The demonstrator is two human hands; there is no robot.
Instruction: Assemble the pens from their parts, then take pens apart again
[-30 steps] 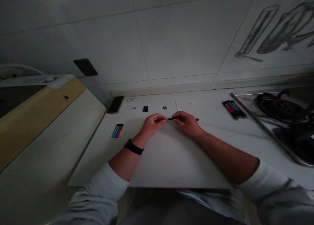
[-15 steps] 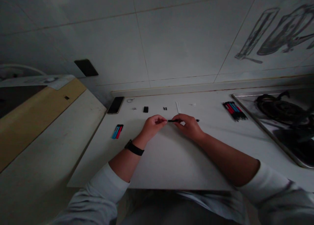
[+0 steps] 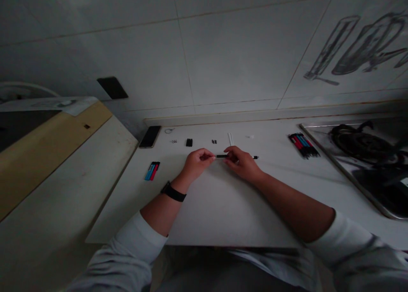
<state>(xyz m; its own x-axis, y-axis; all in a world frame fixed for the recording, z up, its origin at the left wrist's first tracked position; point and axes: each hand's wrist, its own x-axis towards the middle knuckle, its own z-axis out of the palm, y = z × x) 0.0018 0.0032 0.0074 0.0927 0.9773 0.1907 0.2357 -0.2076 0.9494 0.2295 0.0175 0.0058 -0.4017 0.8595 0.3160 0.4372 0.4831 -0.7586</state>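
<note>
A thin black pen (image 3: pixel 222 156) lies level between my two hands just above the white counter (image 3: pixel 216 207). My left hand (image 3: pixel 197 163) pinches its left end with fingers closed; a black watch sits on that wrist. My right hand (image 3: pixel 242 162) is wrapped round the pen's middle, and the tip sticks out to the right of it. Small black parts (image 3: pixel 189 142) and a second pair of black bits (image 3: pixel 214 141) lie just beyond my hands, with a white tube (image 3: pixel 230 138) beside them.
A bundle of red, blue and black pens (image 3: pixel 304 144) lies at the right, near a steel stove top (image 3: pixel 363 156). A few coloured pens (image 3: pixel 152 171) rest at the left, a phone (image 3: pixel 150 136) behind them. A lower wooden-edged surface (image 3: pixel 54 156) adjoins on the left.
Both hands stay in place on the pen with only slight shifts of the fingers; the view drifted a little.
</note>
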